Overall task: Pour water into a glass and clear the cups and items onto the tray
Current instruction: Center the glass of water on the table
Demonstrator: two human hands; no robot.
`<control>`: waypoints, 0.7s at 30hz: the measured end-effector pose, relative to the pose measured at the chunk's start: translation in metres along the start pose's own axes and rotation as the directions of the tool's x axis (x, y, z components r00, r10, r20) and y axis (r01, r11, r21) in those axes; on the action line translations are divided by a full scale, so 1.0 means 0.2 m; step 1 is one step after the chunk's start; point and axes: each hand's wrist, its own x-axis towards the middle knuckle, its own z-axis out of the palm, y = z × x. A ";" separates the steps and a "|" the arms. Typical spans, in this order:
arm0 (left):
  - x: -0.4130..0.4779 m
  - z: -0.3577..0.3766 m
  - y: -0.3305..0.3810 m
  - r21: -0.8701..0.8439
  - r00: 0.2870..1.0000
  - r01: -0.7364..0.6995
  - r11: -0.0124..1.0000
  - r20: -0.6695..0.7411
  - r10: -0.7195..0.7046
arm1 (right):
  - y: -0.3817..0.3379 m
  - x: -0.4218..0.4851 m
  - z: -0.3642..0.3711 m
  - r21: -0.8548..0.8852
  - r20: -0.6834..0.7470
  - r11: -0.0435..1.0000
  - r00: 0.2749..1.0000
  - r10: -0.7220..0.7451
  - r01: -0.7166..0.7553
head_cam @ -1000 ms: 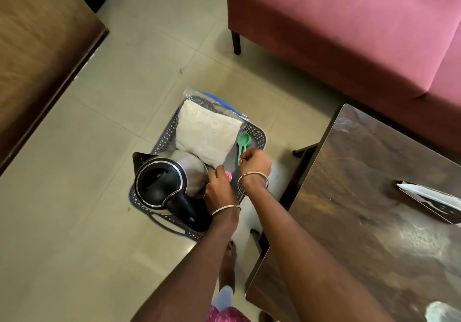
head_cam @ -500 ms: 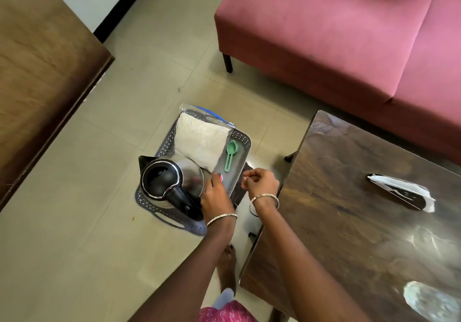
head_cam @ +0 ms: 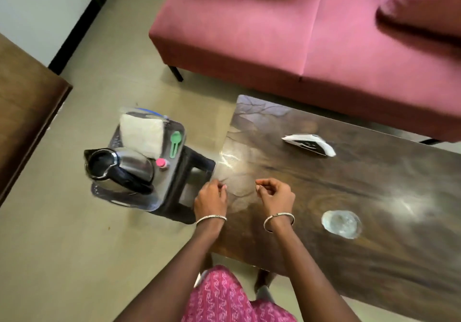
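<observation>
A grey perforated tray (head_cam: 166, 177) rests on a black stool (head_cam: 199, 163) just left of the dark wooden table (head_cam: 349, 187). On the tray stand a steel kettle (head_cam: 119, 169) with a black handle, a white bag (head_cam: 142, 134), a green spoon (head_cam: 175, 144) and a small pink-capped bottle (head_cam: 161, 164). A clear glass (head_cam: 341, 223), seen from above, stands on the table to the right of my hands. My left hand (head_cam: 211, 199) hovers at the table's left edge, my right hand (head_cam: 275, 195) over the tabletop. Both are loosely curled and hold nothing.
A white and black packet (head_cam: 309, 144) lies on the far part of the table. A pink sofa (head_cam: 299, 34) runs behind the table. A brown wooden surface (head_cam: 25, 112) fills the left edge. Tiled floor surrounds the stool.
Both hands have drawn back from the tray to above the table's left end. The view has swung right, so the glass and more of the table show.
</observation>
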 end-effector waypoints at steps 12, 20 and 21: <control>-0.48 0.66 0.73 -0.261 0.953 -0.101 0.960 0.252 0.169 | 0.65 0.04 -1.10 0.014 -0.381 0.999 0.924 0.040 -0.037; -0.54 1.00 0.86 -0.238 0.874 -0.072 0.969 0.452 0.176 | 1.05 0.18 -1.26 -0.206 0.049 0.953 0.970 0.237 -0.223; -0.54 1.04 0.86 -0.221 0.857 -0.062 0.973 0.488 0.166 | 1.08 0.19 -1.24 -0.226 0.095 0.951 0.967 0.238 -0.212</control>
